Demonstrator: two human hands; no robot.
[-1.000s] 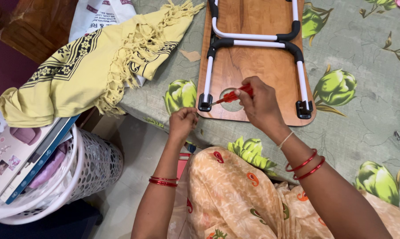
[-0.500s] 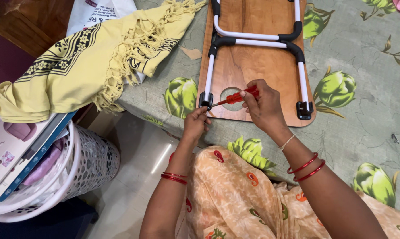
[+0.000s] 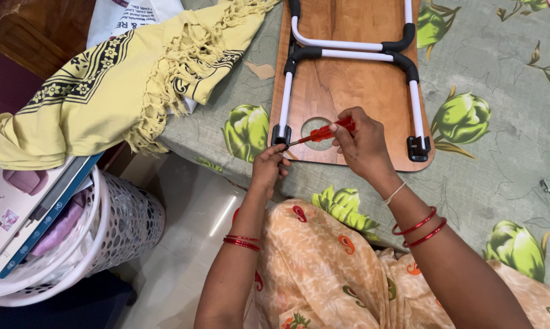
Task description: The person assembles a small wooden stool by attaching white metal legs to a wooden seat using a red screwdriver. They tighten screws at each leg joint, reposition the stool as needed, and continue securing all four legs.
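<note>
Item: red-handled screwdriver (image 3: 322, 132), grasped at the handle by the right hand (image 3: 363, 146), lying at the hand's 9 o'clock. Long axis ran nearly level, tip pointing toward 8 o'clock at the black leg bracket (image 3: 280, 134) of an overturned wooden folding table (image 3: 348, 91). Left hand (image 3: 267, 167) sat at the tip's 6 o'clock, fingers pinched near the bracket; contents indeterminate. Table rested on a floral bedspread (image 3: 500, 152).

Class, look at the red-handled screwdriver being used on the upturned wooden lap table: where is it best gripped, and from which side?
Grip the screwdriver on its thick red handle, coming from the right, as the right hand does. The tool lies nearly level, its thin metal tip pointing left at the black leg bracket, where the left hand sits. That leaves the handle end free, and it looks the easier part to turn.
</note>
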